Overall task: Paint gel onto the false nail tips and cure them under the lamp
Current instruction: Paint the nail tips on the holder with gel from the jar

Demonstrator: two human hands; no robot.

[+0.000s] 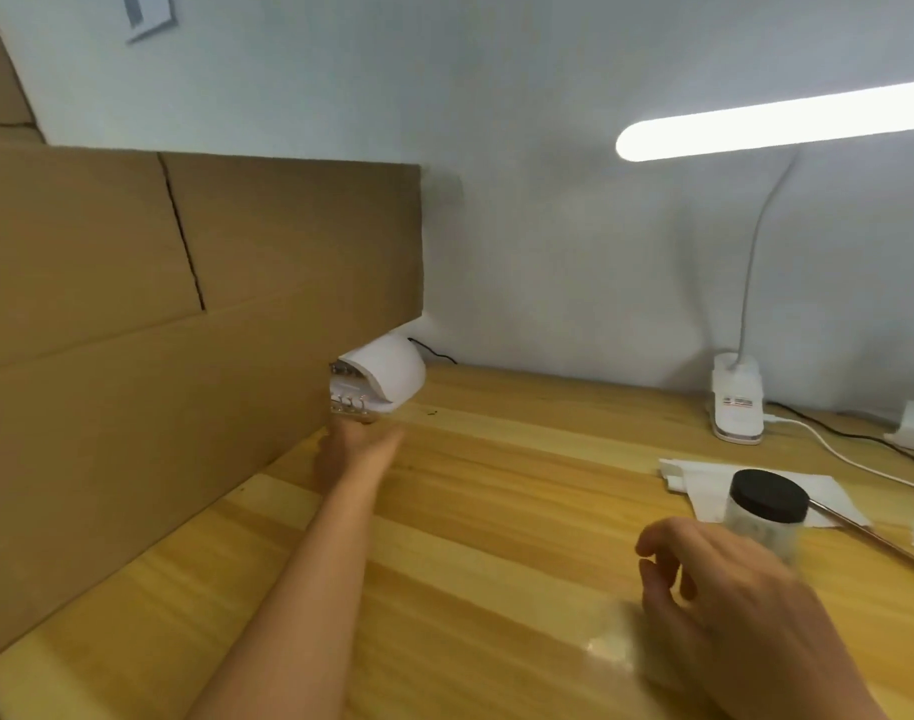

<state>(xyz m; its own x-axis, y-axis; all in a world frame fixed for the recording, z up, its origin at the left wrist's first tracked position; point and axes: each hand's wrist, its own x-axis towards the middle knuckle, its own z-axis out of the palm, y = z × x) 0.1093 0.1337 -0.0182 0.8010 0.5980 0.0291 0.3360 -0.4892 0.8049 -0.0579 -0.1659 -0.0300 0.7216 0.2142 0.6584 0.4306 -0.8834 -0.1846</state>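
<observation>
Where the tall cardboard sheet point(132, 304) ends, left of the frame's centre, the false nail tips point(346, 403) are seen at the mouth of the curing lamp point(387, 371); they are shown as small pale, glossy ovals set side by side on a strip, too blurred for a count or a colour to be given; the lamp is a white domed shell with its open side turned toward the lower left, and a thin black cord point(434, 351) is led away behind it along the wall.

The left half of the frame is filled by the cardboard, stood upright on the wooden table point(496, 459); the lamp's left side is hidden behind its edge; further right, a lit desk lamp point(735, 402) is stood on its white base at the table's far edge; a white tissue point(704, 485) is spread nearer, and a clear jar point(766, 511) with a black lid is set at its near edge.

The left hand point(358, 449) is stretched out just below the tips; its fingers are hidden and blurred, so a pinch on the strip cannot be told; the right hand point(704, 579) is held at lower right, fingers loosely curled round nothing, well apart from the tips and just beside the jar.
</observation>
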